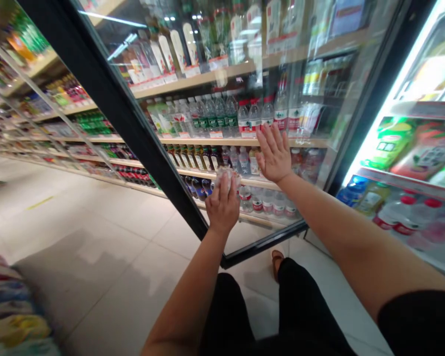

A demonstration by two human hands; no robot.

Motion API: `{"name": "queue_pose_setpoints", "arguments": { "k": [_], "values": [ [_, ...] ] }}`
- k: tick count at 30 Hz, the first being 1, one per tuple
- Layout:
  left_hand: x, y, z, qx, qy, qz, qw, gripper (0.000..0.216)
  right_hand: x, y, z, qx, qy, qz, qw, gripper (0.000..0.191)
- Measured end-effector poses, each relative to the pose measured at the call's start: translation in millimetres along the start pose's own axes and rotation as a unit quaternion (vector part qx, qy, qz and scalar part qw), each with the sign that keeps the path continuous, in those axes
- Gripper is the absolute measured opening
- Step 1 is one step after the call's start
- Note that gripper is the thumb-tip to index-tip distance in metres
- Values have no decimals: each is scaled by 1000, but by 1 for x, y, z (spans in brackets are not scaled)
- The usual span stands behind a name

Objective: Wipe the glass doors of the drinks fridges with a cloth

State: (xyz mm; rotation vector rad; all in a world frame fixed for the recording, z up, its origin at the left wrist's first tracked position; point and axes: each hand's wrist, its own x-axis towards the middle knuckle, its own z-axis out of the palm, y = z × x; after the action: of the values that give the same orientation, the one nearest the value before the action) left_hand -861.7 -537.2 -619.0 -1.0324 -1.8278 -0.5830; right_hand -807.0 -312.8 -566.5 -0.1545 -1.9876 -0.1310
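A glass cooler door (263,243) with a black frame stands swung open in front of me. My left hand (222,205) presses a crumpled whitish cloth (227,176) against the lower part of the glass; the fingers cover most of it, and whether it is fabric or paper I cannot tell. Higher up and to the right, my right hand (275,157) lies flat on the pane, palm toward the glass, fingers stretched out and holding nothing. Bottles on shelves show through the pane behind both hands.
To the right is the lit cooler interior, with red-capped bottles (406,207) and green packs (387,143). Long drink shelves (77,109) run along the left. Colourful packages (15,311) sit at the lower left on the tiled floor (107,237). My foot (277,262) is near the door's bottom edge.
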Motion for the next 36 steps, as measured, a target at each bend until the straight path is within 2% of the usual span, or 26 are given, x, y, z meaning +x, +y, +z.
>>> {"name": "queue_pose_setpoints", "arguments": {
  "k": [1,3,5,8,10,13,15,17,22,23,25,28,30,36],
  "values": [
    [0,-2,-2,-2,-7,-3,1000,44,0,0,0,-2,3,-1,1000,63],
    [16,-9,-13,-9,-3,-40,999,46,0,0,0,-7,7,-4,1000,63],
    [45,-16,-27,-2,38,-84,996,51,0,0,-1,-6,5,-1,1000,63],
    [71,-22,-37,26,98,-73,992,55,0,-2,-4,6,-14,8,1000,63],
    [57,-20,-31,34,101,-49,993,55,1,-2,-5,10,-24,12,1000,64],
    [10,-13,-10,41,71,-18,996,54,1,-3,-6,6,-25,12,1000,63],
    [-7,-10,-1,54,65,4,996,56,1,-3,-5,2,-18,9,1000,64],
    [2,-11,-3,60,76,5,995,59,2,-3,-4,1,-15,7,1000,64],
    [71,-15,-29,38,105,-29,993,60,3,-4,-3,7,-25,13,1000,63],
    [72,-15,-30,36,103,-32,993,60,3,-5,-3,6,-26,14,1000,64],
    [58,-14,-24,29,82,-20,996,58,3,-5,-3,3,-28,14,1000,65],
    [23,-13,-9,4,10,46,999,50,3,-5,-3,-1,-31,13,999,65],
    [18,-14,-7,-16,-17,59,998,50,3,-5,-4,-5,-28,10,1000,66],
    [84,-15,-35,-37,54,-23,998,61,4,-5,-5,-4,-28,12,1000,65]
  ]
}}
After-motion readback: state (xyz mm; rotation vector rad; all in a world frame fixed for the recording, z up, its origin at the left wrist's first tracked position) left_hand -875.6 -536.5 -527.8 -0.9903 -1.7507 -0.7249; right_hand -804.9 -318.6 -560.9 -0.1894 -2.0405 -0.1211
